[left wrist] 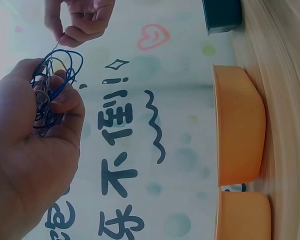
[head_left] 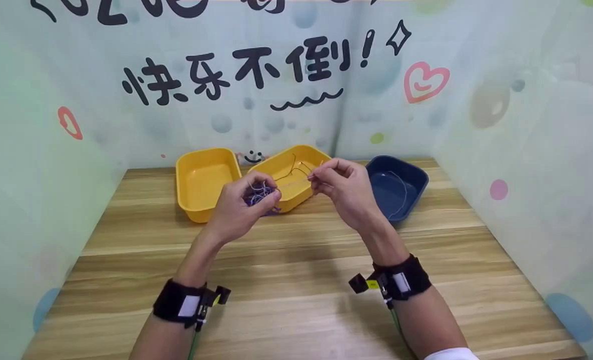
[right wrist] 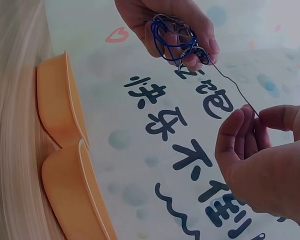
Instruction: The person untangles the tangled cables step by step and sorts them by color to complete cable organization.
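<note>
A tangled bundle of thin blue and grey-white wires (right wrist: pixel 172 40) is held in my left hand (head_left: pixel 234 205), fingers curled round it and loops sticking out. My right hand (head_left: pixel 346 190) pinches the end of one thin grey wire (right wrist: pixel 235 82) between thumb and fingertips. That strand runs from the bundle across the gap between the hands, slightly wavy. Both hands are raised in front of the middle yellow bin (head_left: pixel 289 204), where a few dark wires (head_left: pixel 291 172) lie. In the left wrist view, blue loops (left wrist: pixel 72 57) rise above the left fingers.
Another yellow bin (head_left: pixel 206 182) stands on the left of the wooden table (head_left: pixel 286 290). To the right is a dark blue bin (head_left: pixel 384 187) with a pale wire (head_left: pixel 405 190) inside. A printed curtain (head_left: pixel 276 120) closes off the back and sides.
</note>
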Available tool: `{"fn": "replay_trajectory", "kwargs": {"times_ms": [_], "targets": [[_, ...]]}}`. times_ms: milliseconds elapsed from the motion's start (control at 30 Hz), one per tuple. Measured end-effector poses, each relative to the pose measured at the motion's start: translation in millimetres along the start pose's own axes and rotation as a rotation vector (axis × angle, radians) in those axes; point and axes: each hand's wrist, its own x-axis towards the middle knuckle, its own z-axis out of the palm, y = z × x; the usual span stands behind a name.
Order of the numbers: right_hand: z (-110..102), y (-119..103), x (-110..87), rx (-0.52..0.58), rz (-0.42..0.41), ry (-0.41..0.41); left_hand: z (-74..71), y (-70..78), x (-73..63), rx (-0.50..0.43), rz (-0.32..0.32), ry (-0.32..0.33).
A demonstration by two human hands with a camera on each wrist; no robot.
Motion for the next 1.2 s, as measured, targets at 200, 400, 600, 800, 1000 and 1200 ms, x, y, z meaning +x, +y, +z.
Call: {"fn": "replay_trajectory", "kwargs": {"times_ms": [200,400,600,800,1000,1200], "targets": [[2,1,3.2,0.073,-0.009,0.098,-0.1,-0.8,0.8,0.061,0.028,0.041],[-2,-1,5.8,0.071,-0.055,0.181,-6.8,-1.1,0.0,0.043,0.005,0.133],[-7,-1,5.4,-0.196,-0.085,0.168,-10.6,-1.6,-0.4,0.076,0.033,0.162],[-10,2,2.6,-0.674,-0.365,0.291,-8.8,-4.2,0.5,0.134,0.076,0.168],[-3,1,-3.4,-1.004,-0.83,0.186,-7.9,-5.2,0.5,0.171,0.104,0.16],[9,1,-15.5,-1.222,-0.819,-0.234,-6.2,-2.5,-0.9,0.172,0.098,0.118]]}}
